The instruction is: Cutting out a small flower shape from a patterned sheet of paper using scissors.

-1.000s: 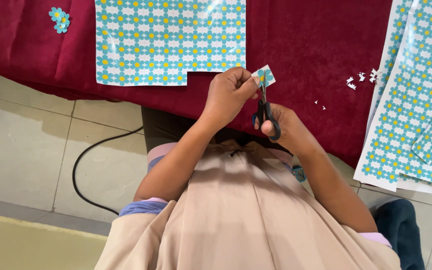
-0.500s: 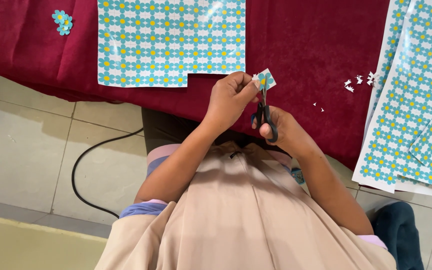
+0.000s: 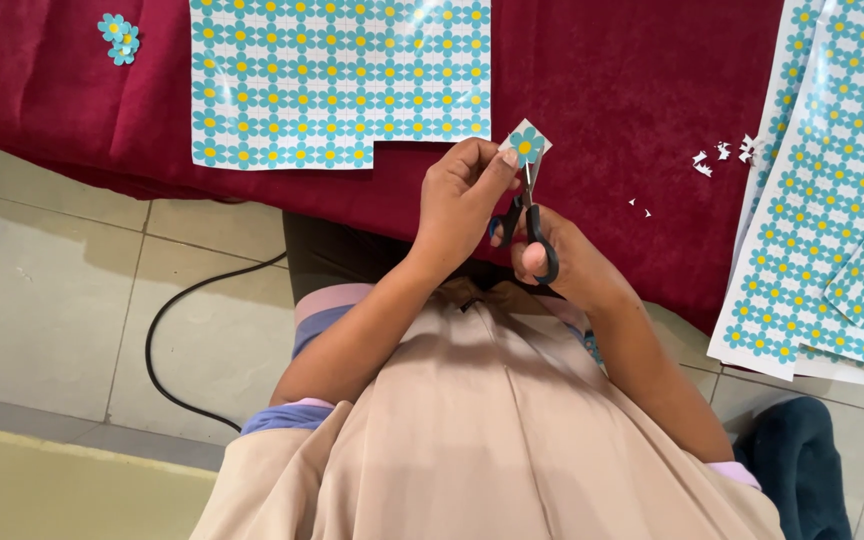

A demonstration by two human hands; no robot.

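My left hand [image 3: 460, 205] pinches a small square of paper with one blue flower [image 3: 526, 142] printed on it, held just above the edge of the dark red cloth [image 3: 612, 80]. Black-handled scissors [image 3: 530, 222] are in my right hand [image 3: 570, 262], blades pointing up at the lower edge of the small flower piece. A large sheet of printed blue flowers [image 3: 340, 78], with a notch cut out of its lower right corner, lies flat on the cloth right behind my hands.
More flower sheets [image 3: 832, 190] are stacked at the right. Small white paper scraps [image 3: 722, 155] lie on the cloth. A few cut-out flowers [image 3: 117, 38] sit at the far left. A black cable [image 3: 167, 330] runs over the tiled floor; a dark blue cloth [image 3: 802, 470] lies lower right.
The small flower piece has been turned slightly between my fingers and the scissors have shifted along its edge. Hands stay in the same place.
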